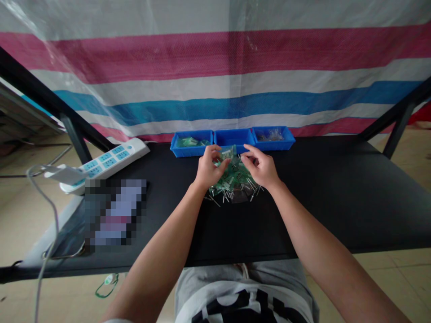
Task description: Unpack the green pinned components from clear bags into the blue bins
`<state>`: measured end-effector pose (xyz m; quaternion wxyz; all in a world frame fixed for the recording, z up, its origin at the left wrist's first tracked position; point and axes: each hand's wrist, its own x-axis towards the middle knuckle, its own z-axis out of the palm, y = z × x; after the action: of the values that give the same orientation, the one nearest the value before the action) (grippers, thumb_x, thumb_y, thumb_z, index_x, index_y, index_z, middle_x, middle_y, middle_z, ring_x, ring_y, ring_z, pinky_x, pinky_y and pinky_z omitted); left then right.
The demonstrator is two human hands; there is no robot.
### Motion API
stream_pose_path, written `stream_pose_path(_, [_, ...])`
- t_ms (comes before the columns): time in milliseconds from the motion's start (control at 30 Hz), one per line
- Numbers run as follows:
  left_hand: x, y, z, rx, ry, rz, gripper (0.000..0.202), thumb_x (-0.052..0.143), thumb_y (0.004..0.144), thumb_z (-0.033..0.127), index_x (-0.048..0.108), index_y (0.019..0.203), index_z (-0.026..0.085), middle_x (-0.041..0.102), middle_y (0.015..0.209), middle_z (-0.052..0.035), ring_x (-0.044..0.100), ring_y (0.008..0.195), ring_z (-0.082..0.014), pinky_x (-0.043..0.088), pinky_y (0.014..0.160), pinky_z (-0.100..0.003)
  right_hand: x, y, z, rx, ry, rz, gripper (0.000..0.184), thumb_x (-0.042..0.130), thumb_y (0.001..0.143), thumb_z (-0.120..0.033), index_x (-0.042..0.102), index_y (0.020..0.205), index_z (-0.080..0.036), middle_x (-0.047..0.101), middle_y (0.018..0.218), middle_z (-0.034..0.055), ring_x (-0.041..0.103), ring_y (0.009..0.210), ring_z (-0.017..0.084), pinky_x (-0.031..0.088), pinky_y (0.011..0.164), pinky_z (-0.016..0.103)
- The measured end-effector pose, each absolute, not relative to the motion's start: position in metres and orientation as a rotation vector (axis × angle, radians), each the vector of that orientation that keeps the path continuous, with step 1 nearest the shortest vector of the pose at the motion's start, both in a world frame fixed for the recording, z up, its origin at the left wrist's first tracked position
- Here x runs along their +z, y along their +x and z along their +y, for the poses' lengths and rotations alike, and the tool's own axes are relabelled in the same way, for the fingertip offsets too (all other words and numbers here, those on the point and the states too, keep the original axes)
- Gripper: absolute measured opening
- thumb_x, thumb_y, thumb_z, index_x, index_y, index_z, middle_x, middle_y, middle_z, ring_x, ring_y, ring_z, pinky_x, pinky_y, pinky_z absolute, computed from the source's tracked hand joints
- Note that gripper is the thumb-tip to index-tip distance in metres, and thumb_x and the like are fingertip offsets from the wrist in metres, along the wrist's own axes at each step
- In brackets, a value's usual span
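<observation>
A loose heap of small green components with thin metal leads (234,181) lies on the black tabletop (319,202), with some leads splayed toward me. My left hand (210,168) is above the heap's left side, its fingertips pinching a small translucent green piece (228,152). My right hand (259,167) hovers over the heap's right side, its curled fingertips close to that piece. I cannot tell whether the right hand grips anything. Behind my hands, a blue bin (190,151) holds green parts, a middle blue bin (234,136) is partly hidden, and a right blue bin (273,146) holds clear packets.
A white power strip (107,161) lies at the table's back left, with a grey cable (42,215) hanging off the left side. A pixelated, blurred flat object (114,213) sits on the tabletop to the left. A striped tarp (215,76) hangs behind the table.
</observation>
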<state>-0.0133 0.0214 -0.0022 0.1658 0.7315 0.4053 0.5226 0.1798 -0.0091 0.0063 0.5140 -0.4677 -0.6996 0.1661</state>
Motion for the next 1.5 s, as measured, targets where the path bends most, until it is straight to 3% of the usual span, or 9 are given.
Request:
stream_pose_path(167, [-0.008,-0.033,0.042,1.717,1.835,1.455,0.023,0.069,0.076,0.036,0.067,0.09,0.018,0.059,0.065,0.0032,0.05,0.056,-0.0084,0.043,0.057,-0.021,0.001,0.191,-0.001,0.352,-1.193,-1.614,0.047,0.056,0.087,-0.05,0.063,0.119,-0.017,0.073,0.091,0.0066,0.061,0.064,0.014,0.051,0.062,0.027])
stream_pose_path(433, [-0.011,-0.046,0.05,1.854,1.724,1.693,0.031,0.058,0.081,0.025,0.065,0.11,0.018,0.068,0.081,-0.0011,0.056,0.059,-0.0093,0.047,0.06,-0.023,-0.007,0.201,0.006,0.393,-1.309,-1.627,0.045,0.056,0.086,-0.05,0.066,0.113,-0.015,0.073,0.079,0.0059,0.066,0.07,0.018,0.05,0.065,0.028])
stream_pose_path(533, [-0.01,-0.049,0.05,1.866,1.685,1.796,0.025,0.057,0.082,0.025,0.064,0.105,0.018,0.069,0.078,-0.0007,0.06,0.059,-0.0106,0.048,0.06,-0.023,-0.005,0.199,0.004,0.414,-1.322,-1.647,0.042,0.057,0.086,-0.046,0.066,0.112,-0.015,0.074,0.078,0.0059,0.067,0.069,0.019,0.05,0.065,0.028])
stream_pose_path(667, [-0.008,-0.055,0.05,1.799,1.816,1.917,0.018,0.051,0.086,0.024,0.069,0.086,0.018,0.071,0.084,-0.0039,0.066,0.076,-0.0159,0.051,0.078,-0.03,-0.002,0.196,0.001,0.441,-1.342,-1.685,0.038,0.057,0.085,-0.042,0.069,0.108,-0.015,0.074,0.077,0.006,0.067,0.067,0.019,0.05,0.065,0.028])
stream_pose_path(767, [-0.005,-0.055,0.05,1.712,1.888,1.993,0.022,0.051,0.087,0.024,0.071,0.094,0.018,0.071,0.103,-0.0075,0.064,0.1,-0.022,0.047,0.095,-0.038,-0.002,0.195,0.001,0.442,-1.358,-1.705,0.036,0.058,0.085,-0.042,0.07,0.105,-0.014,0.074,0.077,0.0069,0.067,0.068,0.019,0.05,0.065,0.028])
stream_pose_path(1067, [-0.002,-0.043,0.043,1.223,1.921,2.118,0.065,0.057,0.082,0.044,0.046,0.14,0.019,0.038,0.152,-0.0124,0.036,0.134,-0.0355,0.031,0.109,-0.054,-0.002,0.196,0.0,0.423,-1.372,-1.742,0.034,0.058,0.085,-0.041,0.07,0.105,-0.016,0.075,0.079,0.0062,0.069,0.072,0.02,0.051,0.069,0.029])
stream_pose_path(1300, [-0.006,-0.042,0.043,1.093,1.866,2.188,0.076,0.061,0.077,0.046,0.037,0.144,0.018,0.017,0.159,-0.0193,0.02,0.141,-0.0427,0.022,0.108,-0.065,-0.001,0.195,0.0,0.442,-1.364,-1.77,0.032,0.059,0.084,-0.038,0.07,0.105,-0.017,0.075,0.078,0.0059,0.069,0.069,0.019,0.051,0.067,0.029])
stream_pose_path(1400, [-0.006,-0.041,0.042,1.24,1.878,2.16,0.068,0.066,0.073,0.039,0.046,0.135,0.019,0.023,0.155,-0.02,0.024,0.138,-0.0447,0.024,0.106,-0.065,-0.001,0.195,0.0,0.454,-1.354,-1.778,0.03,0.06,0.083,-0.037,0.071,0.103,-0.017,0.075,0.077,0.0056,0.069,0.068,0.019,0.051,0.066,0.029])
stream_pose_path(1500, [-0.003,-0.037,0.038,1.358,1.952,2.121,0.049,0.065,0.074,0.032,0.057,0.121,0.02,0.043,0.14,-0.0192,0.037,0.129,-0.0416,0.032,0.1,-0.062,-0.001,0.195,0.0,0.429,-1.359,-1.787,0.025,0.061,0.081,-0.034,0.072,0.097,-0.018,0.075,0.076,0.005,0.068,0.066,0.019,0.051,0.066,0.029])
